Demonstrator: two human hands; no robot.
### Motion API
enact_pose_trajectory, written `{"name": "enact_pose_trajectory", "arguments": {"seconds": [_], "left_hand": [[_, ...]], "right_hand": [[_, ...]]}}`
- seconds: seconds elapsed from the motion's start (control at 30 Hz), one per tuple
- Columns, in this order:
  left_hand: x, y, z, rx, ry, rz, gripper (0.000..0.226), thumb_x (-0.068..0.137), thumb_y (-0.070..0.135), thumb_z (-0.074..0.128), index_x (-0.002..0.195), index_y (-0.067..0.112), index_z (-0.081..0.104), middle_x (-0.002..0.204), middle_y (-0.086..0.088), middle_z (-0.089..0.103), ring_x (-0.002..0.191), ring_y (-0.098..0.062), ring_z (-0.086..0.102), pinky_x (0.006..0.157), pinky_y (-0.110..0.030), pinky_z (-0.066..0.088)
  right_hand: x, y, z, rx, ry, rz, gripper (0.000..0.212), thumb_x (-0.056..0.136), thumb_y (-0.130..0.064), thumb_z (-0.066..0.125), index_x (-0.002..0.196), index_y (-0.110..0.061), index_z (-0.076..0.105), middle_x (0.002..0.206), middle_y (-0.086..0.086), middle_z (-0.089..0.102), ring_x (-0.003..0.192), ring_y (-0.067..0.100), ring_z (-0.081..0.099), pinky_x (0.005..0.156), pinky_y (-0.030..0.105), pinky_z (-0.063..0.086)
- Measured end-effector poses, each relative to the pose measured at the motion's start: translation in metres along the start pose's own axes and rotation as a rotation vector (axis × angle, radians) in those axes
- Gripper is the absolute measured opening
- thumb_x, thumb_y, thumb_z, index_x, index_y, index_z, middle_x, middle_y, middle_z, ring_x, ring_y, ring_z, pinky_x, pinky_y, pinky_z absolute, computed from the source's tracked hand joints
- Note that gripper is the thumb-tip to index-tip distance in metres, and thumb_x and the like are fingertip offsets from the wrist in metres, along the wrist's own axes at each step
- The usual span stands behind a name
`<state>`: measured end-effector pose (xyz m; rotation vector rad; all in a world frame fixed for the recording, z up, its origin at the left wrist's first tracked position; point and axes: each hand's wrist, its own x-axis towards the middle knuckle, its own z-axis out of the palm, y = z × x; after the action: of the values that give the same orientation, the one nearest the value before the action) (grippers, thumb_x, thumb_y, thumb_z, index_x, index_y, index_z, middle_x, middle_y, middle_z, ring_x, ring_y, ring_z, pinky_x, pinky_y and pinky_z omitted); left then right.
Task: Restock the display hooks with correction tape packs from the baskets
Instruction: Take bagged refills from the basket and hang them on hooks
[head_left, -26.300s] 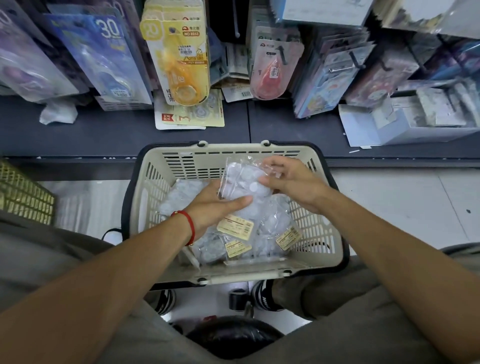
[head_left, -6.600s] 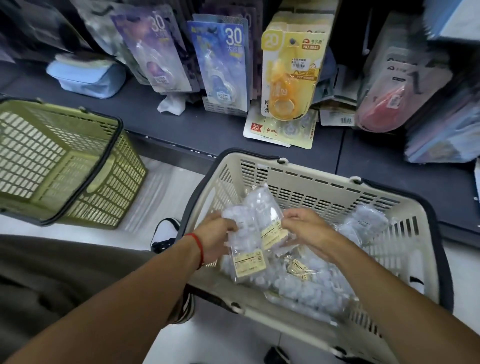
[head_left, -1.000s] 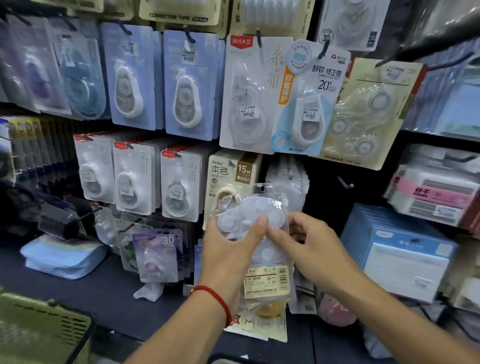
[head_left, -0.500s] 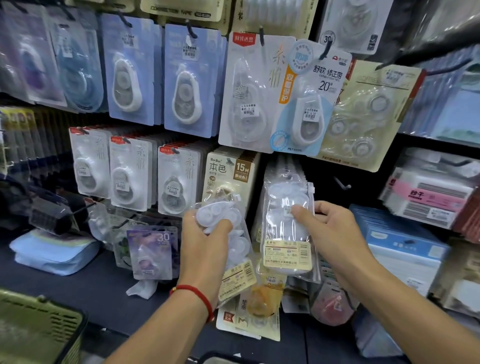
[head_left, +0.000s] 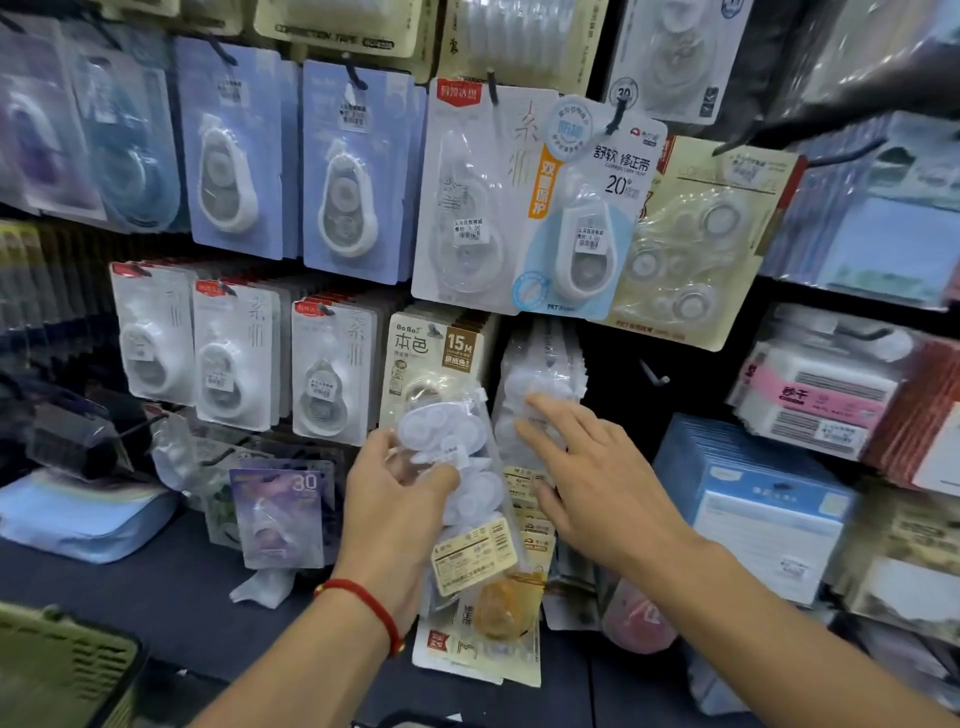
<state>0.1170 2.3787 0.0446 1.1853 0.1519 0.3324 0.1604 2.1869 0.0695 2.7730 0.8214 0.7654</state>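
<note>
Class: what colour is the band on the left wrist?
Red band, seen best in the head view.

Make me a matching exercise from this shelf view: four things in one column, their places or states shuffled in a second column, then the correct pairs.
Things:
1. left hand
2. right hand
3. green basket
4. red bracelet

Places or states:
A. bottom left corner of the view
B. around the left wrist
C. open, fingers spread toward the hanging clear packs
D. gripping a clear bag of white tape refills

Pairs: 1-D, 2-C, 3-A, 4-B
</note>
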Motion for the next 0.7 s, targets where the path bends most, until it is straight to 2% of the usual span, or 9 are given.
{"name": "enact_pose_trajectory", "arguments": {"seconds": [0.03, 0.1, 0.2, 0.27, 0.33, 0.4, 0.53, 0.6, 0.7], "left_hand": [[-0.002, 0.001, 0.003, -0.002, -0.030, 0.000, 0.038, 0.090, -0.015, 0.066, 0.112, 0.016, 0.066, 0.107, -0.007, 0.080, 0.091, -0.025, 0.079, 0.070, -0.042, 0.065], [-0.007, 0.000, 0.011, -0.013, -0.094, -0.002, 0.042, 0.091, -0.015, 0.066, 0.116, 0.019, 0.068, 0.110, -0.007, 0.080, 0.099, -0.028, 0.078, 0.082, -0.050, 0.064], [-0.014, -0.002, 0.021, -0.039, -0.208, -0.020, 0.047, 0.091, -0.015, 0.067, 0.125, 0.019, 0.067, 0.114, -0.007, 0.079, 0.104, -0.028, 0.077, 0.084, -0.046, 0.065], [-0.018, -0.003, 0.028, -0.024, -0.263, -0.013, 0.048, 0.091, -0.012, 0.070, 0.130, 0.016, 0.065, 0.115, -0.008, 0.079, 0.106, -0.027, 0.077, 0.086, -0.043, 0.064], [-0.020, -0.005, 0.034, 0.043, -0.265, 0.017, 0.050, 0.091, -0.004, 0.074, 0.135, 0.017, 0.062, 0.113, -0.005, 0.080, 0.105, -0.023, 0.077, 0.088, -0.041, 0.064], [-0.021, -0.008, 0.038, 0.115, -0.235, 0.051, 0.051, 0.091, 0.005, 0.077, 0.136, 0.022, 0.060, 0.107, -0.003, 0.080, 0.101, -0.019, 0.078, 0.088, -0.039, 0.064], [-0.023, -0.014, 0.042, 0.216, -0.217, 0.097, 0.042, 0.093, 0.018, 0.077, 0.129, 0.034, 0.062, 0.100, 0.003, 0.079, 0.098, -0.013, 0.076, 0.086, -0.031, 0.063], [-0.022, -0.017, 0.043, 0.235, -0.220, 0.109, 0.042, 0.094, 0.020, 0.076, 0.129, 0.037, 0.061, 0.100, 0.003, 0.078, 0.099, -0.013, 0.076, 0.087, -0.033, 0.063], [-0.021, -0.020, 0.045, 0.271, -0.212, 0.134, 0.043, 0.095, 0.025, 0.075, 0.132, 0.041, 0.060, 0.104, 0.000, 0.074, 0.102, -0.011, 0.074, 0.090, -0.031, 0.061]], "right_hand": [[-0.003, -0.002, -0.002, 0.109, 0.018, 0.032, 0.054, 0.103, -0.035, 0.056, 0.154, -0.021, 0.048, 0.166, 0.001, 0.036, 0.151, 0.022, 0.035, 0.115, 0.042, 0.039], [-0.012, -0.007, -0.008, 0.429, 0.091, 0.126, 0.044, 0.106, -0.041, 0.049, 0.145, -0.022, 0.057, 0.150, -0.006, 0.052, 0.137, 0.011, 0.046, 0.112, 0.035, 0.042], [-0.027, -0.014, -0.020, 0.802, 0.116, 0.280, 0.036, 0.098, -0.058, 0.051, 0.124, -0.036, 0.063, 0.108, -0.022, 0.068, 0.101, -0.005, 0.063, 0.086, 0.017, 0.051], [-0.031, -0.012, -0.022, 0.965, 0.105, 0.395, 0.019, 0.096, -0.046, 0.066, 0.112, -0.038, 0.063, 0.093, -0.018, 0.074, 0.087, -0.003, 0.070, 0.078, 0.022, 0.058], [-0.032, -0.007, -0.023, 1.112, 0.129, 0.502, 0.013, 0.098, -0.031, 0.071, 0.109, -0.032, 0.065, 0.089, -0.011, 0.077, 0.080, 0.008, 0.076, 0.080, 0.041, 0.063], [-0.030, -0.004, -0.023, 1.170, 0.178, 0.565, 0.011, 0.098, -0.028, 0.072, 0.108, -0.028, 0.066, 0.089, -0.006, 0.079, 0.080, 0.013, 0.077, 0.082, 0.049, 0.063], [-0.025, -0.001, -0.021, 1.206, 0.235, 0.600, 0.008, 0.099, -0.030, 0.070, 0.106, -0.029, 0.066, 0.086, -0.008, 0.079, 0.077, 0.009, 0.076, 0.078, 0.044, 0.063], [-0.025, 0.003, -0.020, 1.201, 0.245, 0.608, 0.007, 0.099, -0.032, 0.070, 0.105, -0.031, 0.066, 0.085, -0.008, 0.079, 0.076, 0.008, 0.076, 0.076, 0.042, 0.062], [-0.028, 0.008, -0.018, 1.206, 0.241, 0.599, 0.009, 0.099, -0.033, 0.070, 0.106, -0.029, 0.067, 0.085, -0.008, 0.080, 0.078, 0.009, 0.076, 0.079, 0.045, 0.063]]}}
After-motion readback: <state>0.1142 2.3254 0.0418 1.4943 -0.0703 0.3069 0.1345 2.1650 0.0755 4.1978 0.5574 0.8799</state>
